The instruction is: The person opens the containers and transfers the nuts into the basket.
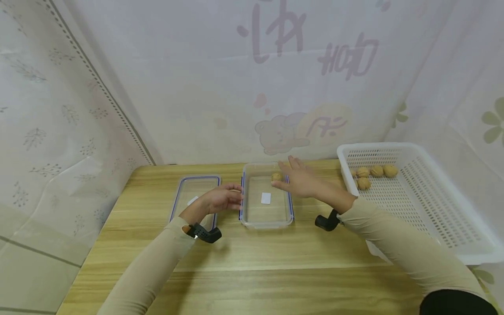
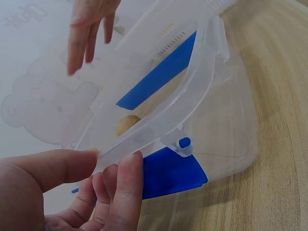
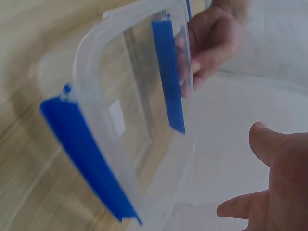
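Note:
A clear plastic box (image 1: 266, 214) with blue side latches stands on the table, a white label on its bottom. One walnut (image 1: 277, 176) sits inside, towards its far right corner. My left hand (image 1: 225, 199) is at the box's left side, fingers loosely bent. In the left wrist view its thumb (image 2: 77, 166) reaches the rim and its fingers lie against the blue latch (image 2: 173, 171). Above the far right part of the box, my right hand (image 1: 300, 180) spreads its fingers and holds nothing. The right wrist view shows its thumb and a finger apart.
A clear lid (image 1: 195, 183) with a blue seal lies left of the box, partly behind the left hand. At the right stands a white slotted basket (image 1: 445, 188); several walnuts (image 1: 376, 171) lie in its far left corner. A printed curtain (image 1: 204, 109) hangs behind the table.

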### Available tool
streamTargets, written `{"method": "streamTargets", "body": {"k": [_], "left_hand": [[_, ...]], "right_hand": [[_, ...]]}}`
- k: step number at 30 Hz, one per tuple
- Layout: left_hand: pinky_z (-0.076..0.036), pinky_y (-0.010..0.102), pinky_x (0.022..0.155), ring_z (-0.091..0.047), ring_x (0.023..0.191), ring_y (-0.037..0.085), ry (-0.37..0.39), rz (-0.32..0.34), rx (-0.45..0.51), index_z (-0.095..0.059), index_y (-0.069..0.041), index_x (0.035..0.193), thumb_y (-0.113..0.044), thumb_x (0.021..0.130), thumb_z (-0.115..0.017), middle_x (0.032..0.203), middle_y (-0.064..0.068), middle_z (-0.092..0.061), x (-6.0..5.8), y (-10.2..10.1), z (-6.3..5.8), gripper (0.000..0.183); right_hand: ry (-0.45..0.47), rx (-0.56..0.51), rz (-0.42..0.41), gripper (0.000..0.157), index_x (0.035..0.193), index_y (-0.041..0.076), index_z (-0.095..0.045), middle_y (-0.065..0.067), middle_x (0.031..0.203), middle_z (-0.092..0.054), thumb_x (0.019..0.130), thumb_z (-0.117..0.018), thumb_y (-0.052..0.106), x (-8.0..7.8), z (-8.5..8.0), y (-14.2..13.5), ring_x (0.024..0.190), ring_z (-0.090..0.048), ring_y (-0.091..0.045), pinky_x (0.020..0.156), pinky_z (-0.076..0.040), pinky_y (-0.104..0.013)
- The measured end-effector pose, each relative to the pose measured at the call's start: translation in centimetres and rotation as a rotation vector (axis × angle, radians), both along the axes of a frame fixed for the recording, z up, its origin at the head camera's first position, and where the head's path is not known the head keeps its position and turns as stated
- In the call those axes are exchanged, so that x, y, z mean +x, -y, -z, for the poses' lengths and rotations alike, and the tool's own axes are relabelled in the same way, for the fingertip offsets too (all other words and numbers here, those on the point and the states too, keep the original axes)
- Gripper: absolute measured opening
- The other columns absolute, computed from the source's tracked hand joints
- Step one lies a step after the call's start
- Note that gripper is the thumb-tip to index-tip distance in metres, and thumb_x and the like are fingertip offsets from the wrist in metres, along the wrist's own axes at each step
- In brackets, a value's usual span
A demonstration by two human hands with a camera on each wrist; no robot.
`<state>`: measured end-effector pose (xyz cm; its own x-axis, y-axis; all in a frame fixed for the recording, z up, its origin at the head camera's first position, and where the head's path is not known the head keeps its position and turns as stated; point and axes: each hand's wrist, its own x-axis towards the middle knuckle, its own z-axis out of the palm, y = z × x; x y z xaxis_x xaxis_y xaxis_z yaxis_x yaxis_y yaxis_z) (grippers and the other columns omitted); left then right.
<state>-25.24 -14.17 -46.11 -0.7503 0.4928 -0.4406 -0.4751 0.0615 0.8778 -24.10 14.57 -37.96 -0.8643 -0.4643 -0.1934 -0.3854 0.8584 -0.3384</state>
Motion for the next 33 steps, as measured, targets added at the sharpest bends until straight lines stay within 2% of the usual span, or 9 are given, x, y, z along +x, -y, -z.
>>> {"method": "streamTargets", "body": {"k": [6, 9, 10, 12, 16, 19, 22, 27, 33], "left_hand": [[-0.063, 0.029, 0.08, -0.063, 0.078, 0.012, -0.005, 0.008, -0.007, -0.038, 0.011, 0.134, 0.006, 0.1, -0.05, 0.088, 0.004, -0.058, 0.0, 0.1, 0.0, 0.036], [-0.063, 0.029, 0.081, -0.064, 0.079, 0.012, -0.005, 0.017, -0.012, -0.037, 0.012, 0.136, 0.005, 0.101, -0.05, 0.09, 0.004, -0.06, 0.0, 0.1, 0.0, 0.038], [-0.063, 0.029, 0.082, -0.064, 0.079, 0.012, -0.008, 0.022, -0.012, -0.036, 0.012, 0.136, 0.005, 0.101, -0.05, 0.091, 0.004, -0.06, 0.0, 0.1, 0.0, 0.038], [-0.063, 0.028, 0.081, -0.065, 0.081, 0.013, -0.007, 0.025, -0.009, -0.037, 0.011, 0.135, 0.005, 0.101, -0.05, 0.092, 0.004, -0.061, -0.1, 0.2, 0.0, 0.037], [-0.063, 0.028, 0.08, -0.066, 0.083, 0.014, -0.008, 0.026, 0.005, -0.039, 0.01, 0.132, 0.005, 0.1, -0.05, 0.095, 0.006, -0.063, -0.1, 0.2, -0.1, 0.034], [-0.064, 0.028, 0.079, -0.066, 0.082, 0.015, -0.006, 0.023, 0.013, -0.041, 0.009, 0.129, 0.005, 0.1, -0.05, 0.094, 0.006, -0.063, -0.1, 0.1, -0.1, 0.03], [-0.063, 0.027, 0.078, -0.066, 0.081, 0.014, -0.003, 0.015, 0.014, -0.042, 0.007, 0.127, 0.006, 0.1, -0.05, 0.093, 0.005, -0.063, -0.1, 0.2, -0.1, 0.028], [-0.063, 0.027, 0.079, -0.066, 0.082, 0.014, 0.003, 0.005, 0.011, -0.042, 0.005, 0.127, 0.007, 0.1, -0.05, 0.093, 0.005, -0.063, -0.1, 0.1, 0.0, 0.028], [-0.063, 0.029, 0.081, -0.066, 0.083, 0.014, -0.007, 0.016, 0.019, -0.04, 0.01, 0.131, 0.007, 0.1, -0.049, 0.094, 0.006, -0.062, -0.1, 0.2, 0.3, 0.032]], "right_hand": [[0.015, 0.001, -0.052, 0.078, 0.154, -0.005, -0.036, -0.034, 0.162, -0.014, 0.105, -0.046, 0.055, -0.6, 1.0, 2.7, 0.15, -0.01, -0.051, 0.125, -0.012, -0.061], [0.041, -0.006, -0.04, 0.08, 0.154, -0.004, -0.036, -0.033, 0.162, -0.014, 0.104, -0.048, 0.057, -0.7, 1.5, 3.9, 0.151, -0.011, -0.05, 0.124, -0.017, -0.062], [0.058, -0.014, -0.026, 0.083, 0.158, -0.003, -0.028, -0.033, 0.162, -0.012, 0.103, -0.049, 0.057, -0.8, 1.6, 4.1, 0.151, -0.01, -0.049, 0.124, -0.018, -0.063], [0.087, -0.034, -0.015, 0.083, 0.158, -0.003, -0.027, -0.033, 0.163, -0.01, 0.103, -0.05, 0.056, -0.9, 2.0, 4.6, 0.151, -0.009, -0.05, 0.122, -0.021, -0.066], [0.135, -0.064, 0.0, 0.081, 0.157, -0.005, -0.029, -0.034, 0.162, -0.011, 0.104, -0.053, 0.052, -1.2, 2.6, 5.4, 0.151, -0.006, -0.05, 0.122, -0.018, -0.068], [0.149, -0.059, 0.007, 0.079, 0.154, -0.006, -0.032, -0.033, 0.161, -0.021, 0.104, -0.053, 0.051, -1.5, 3.0, 5.9, 0.15, -0.008, -0.051, 0.122, -0.017, -0.068], [0.147, -0.041, 0.011, 0.077, 0.152, -0.007, -0.036, -0.03, 0.156, -0.034, 0.104, -0.053, 0.051, -1.9, 3.5, 6.3, 0.148, -0.018, -0.05, 0.122, -0.022, -0.065], [0.153, -0.007, 0.042, 0.077, 0.152, -0.008, -0.037, -0.027, 0.151, -0.044, 0.104, -0.052, 0.051, -2.5, 4.2, 6.9, 0.144, -0.025, -0.053, 0.121, -0.027, -0.06], [0.132, 0.016, 0.067, 0.069, 0.15, -0.004, -0.044, -0.025, 0.146, -0.052, 0.106, -0.047, 0.05, -3.2, 4.6, 7.0, 0.138, -0.035, -0.054, 0.117, -0.035, -0.058]]}}
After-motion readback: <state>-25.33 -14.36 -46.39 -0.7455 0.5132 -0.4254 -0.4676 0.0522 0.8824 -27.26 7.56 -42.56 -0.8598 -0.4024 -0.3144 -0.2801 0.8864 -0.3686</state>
